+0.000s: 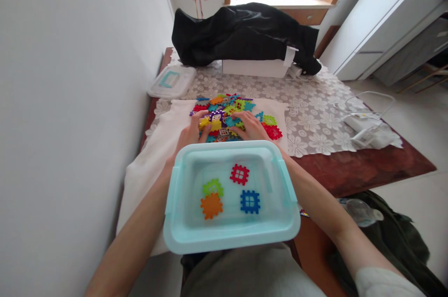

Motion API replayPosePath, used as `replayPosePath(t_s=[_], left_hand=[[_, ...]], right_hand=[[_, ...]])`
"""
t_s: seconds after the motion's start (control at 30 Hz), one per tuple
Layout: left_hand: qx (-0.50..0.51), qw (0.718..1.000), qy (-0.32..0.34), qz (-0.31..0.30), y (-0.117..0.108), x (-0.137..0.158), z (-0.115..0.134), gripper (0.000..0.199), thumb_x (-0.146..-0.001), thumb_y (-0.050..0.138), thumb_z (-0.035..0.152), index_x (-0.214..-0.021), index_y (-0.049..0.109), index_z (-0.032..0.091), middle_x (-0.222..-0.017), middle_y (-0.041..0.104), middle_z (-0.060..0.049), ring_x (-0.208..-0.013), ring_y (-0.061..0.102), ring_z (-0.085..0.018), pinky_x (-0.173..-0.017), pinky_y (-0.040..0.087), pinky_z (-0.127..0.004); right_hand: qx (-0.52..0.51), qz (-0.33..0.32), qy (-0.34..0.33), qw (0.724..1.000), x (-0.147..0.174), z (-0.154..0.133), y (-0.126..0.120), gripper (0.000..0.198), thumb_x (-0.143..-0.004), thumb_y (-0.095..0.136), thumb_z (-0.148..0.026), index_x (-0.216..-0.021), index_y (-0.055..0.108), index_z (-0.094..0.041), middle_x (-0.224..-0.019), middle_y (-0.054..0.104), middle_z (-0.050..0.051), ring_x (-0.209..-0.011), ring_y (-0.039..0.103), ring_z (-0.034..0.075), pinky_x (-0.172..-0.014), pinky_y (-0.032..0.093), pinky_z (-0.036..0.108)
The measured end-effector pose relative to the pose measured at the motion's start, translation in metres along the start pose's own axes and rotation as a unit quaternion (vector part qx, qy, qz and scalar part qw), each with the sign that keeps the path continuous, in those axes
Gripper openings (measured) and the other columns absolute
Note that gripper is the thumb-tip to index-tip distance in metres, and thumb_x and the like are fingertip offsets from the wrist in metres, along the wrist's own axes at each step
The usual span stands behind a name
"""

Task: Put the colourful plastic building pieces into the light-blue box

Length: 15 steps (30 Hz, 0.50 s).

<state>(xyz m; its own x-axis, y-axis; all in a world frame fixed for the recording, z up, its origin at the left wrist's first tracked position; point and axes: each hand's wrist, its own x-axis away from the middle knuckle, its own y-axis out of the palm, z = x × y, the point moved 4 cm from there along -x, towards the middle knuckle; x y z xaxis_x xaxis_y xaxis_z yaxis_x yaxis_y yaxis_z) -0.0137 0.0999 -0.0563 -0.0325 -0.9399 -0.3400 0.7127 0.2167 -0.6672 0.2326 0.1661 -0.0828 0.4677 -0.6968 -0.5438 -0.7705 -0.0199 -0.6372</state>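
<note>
Bright plastic building tiles [227, 115] lie heaped on a white cloth [157, 147] spread over the table [367, 171], and both your hands are on that heap. Your left hand [196, 130] rests at the near left of the pile with its fingers curled down over a yellow tile [210, 124]; whether that grip is closed on the tile or only pressing on it, you cannot tell from this view. Your right hand [250, 128] lies just beside it, fingers spread flat across the tiles, its grip apart and holding nothing that shows. A red tile [273, 131] sits just right of that hand.

Nearer to you, between your forearms, a pale blue bin [175, 203] sits at the table's front edge, over your lap. Four tiles lie flat in it, apart from one another: a red one [240, 174], a green one [212, 187], an orange one [211, 205] and a blue one [250, 201].

Beyond the heap, a clear lid [171, 81] lies on the lace tablecloth [315, 119] at the left, near the wall. A black cloth [245, 33] is draped over a white box [255, 67] at the far end. White cables and a charger [367, 126] lie at the right of the table.
</note>
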Motion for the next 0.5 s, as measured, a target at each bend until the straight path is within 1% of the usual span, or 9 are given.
replayPosePath(t_s=[0.1, 0.17, 0.23, 0.3, 0.37, 0.43, 0.5], left_hand=[[0.014, 1.000, 0.011, 0.020, -0.004, 0.001, 0.007, 0.048, -0.112, 0.058, 0.052, -0.154, 0.061, 0.027, -0.137, 0.081, -0.010, -0.109, 0.081, -0.028, -0.093, 0.062, -0.038], [0.017, 1.000, 0.011, 0.024, -0.006, 0.001, 0.009, 0.045, -0.112, 0.059, 0.052, -0.149, 0.063, 0.026, -0.127, 0.083, -0.008, -0.103, 0.080, -0.026, -0.087, 0.061, -0.035], [0.038, 0.999, 0.001, 0.037, -0.007, 0.000, 0.007, 0.045, -0.109, 0.063, 0.053, -0.145, 0.063, 0.026, -0.112, 0.082, -0.006, -0.093, 0.078, -0.023, -0.077, 0.059, -0.031], [0.087, 0.994, -0.015, 0.063, -0.008, -0.003, 0.001, 0.047, -0.105, 0.070, 0.056, -0.140, 0.061, 0.026, -0.100, 0.079, -0.003, -0.082, 0.075, -0.020, -0.069, 0.055, -0.028], [0.161, 0.982, -0.038, 0.087, -0.008, -0.006, -0.006, 0.049, -0.103, 0.076, 0.060, -0.133, 0.058, 0.026, -0.090, 0.074, 0.000, -0.070, 0.070, -0.017, -0.060, 0.050, -0.025], [0.241, 0.964, -0.057, 0.099, -0.007, -0.008, -0.009, 0.051, -0.101, 0.079, 0.064, -0.128, 0.055, 0.028, -0.082, 0.068, 0.003, -0.060, 0.064, -0.014, -0.053, 0.045, -0.023], [0.314, 0.942, -0.063, 0.100, -0.009, -0.010, -0.009, 0.055, -0.099, 0.082, 0.067, -0.126, 0.054, 0.028, -0.076, 0.064, 0.006, -0.055, 0.060, -0.012, -0.050, 0.043, -0.022]], right_hand=[[0.003, 0.049, -0.019, 0.999, -0.001, 0.000, -0.004, 0.024, -0.110, 0.074, -0.042, -0.127, 0.074, -0.026, -0.122, 0.082, 0.012, -0.118, 0.074, 0.031, -0.106, 0.062, 0.048], [0.000, 0.084, -0.032, 0.996, 0.000, -0.001, -0.008, 0.023, -0.111, 0.072, -0.045, -0.124, 0.075, -0.026, -0.119, 0.082, 0.011, -0.114, 0.074, 0.030, -0.103, 0.062, 0.047], [-0.005, 0.101, -0.031, 0.994, 0.000, -0.001, -0.011, 0.025, -0.112, 0.069, -0.049, -0.121, 0.076, -0.026, -0.115, 0.082, 0.010, -0.111, 0.074, 0.030, -0.101, 0.061, 0.047], [-0.010, 0.103, -0.018, 0.994, -0.001, 0.000, -0.012, 0.029, -0.112, 0.067, -0.055, -0.117, 0.076, -0.027, -0.112, 0.083, 0.010, -0.108, 0.074, 0.030, -0.100, 0.061, 0.047], [-0.018, 0.105, -0.007, 0.994, -0.002, 0.000, -0.013, 0.034, -0.112, 0.066, -0.060, -0.113, 0.077, -0.028, -0.107, 0.082, 0.009, -0.104, 0.073, 0.029, -0.099, 0.060, 0.047], [-0.031, 0.114, -0.005, 0.993, -0.003, 0.000, -0.015, 0.038, -0.111, 0.065, -0.064, -0.108, 0.077, -0.028, -0.101, 0.082, 0.008, -0.099, 0.073, 0.028, -0.095, 0.060, 0.046], [-0.053, 0.129, -0.002, 0.990, -0.004, -0.003, -0.017, 0.044, -0.110, 0.064, -0.070, -0.103, 0.076, -0.028, -0.096, 0.080, 0.007, -0.094, 0.071, 0.027, -0.091, 0.059, 0.044]])
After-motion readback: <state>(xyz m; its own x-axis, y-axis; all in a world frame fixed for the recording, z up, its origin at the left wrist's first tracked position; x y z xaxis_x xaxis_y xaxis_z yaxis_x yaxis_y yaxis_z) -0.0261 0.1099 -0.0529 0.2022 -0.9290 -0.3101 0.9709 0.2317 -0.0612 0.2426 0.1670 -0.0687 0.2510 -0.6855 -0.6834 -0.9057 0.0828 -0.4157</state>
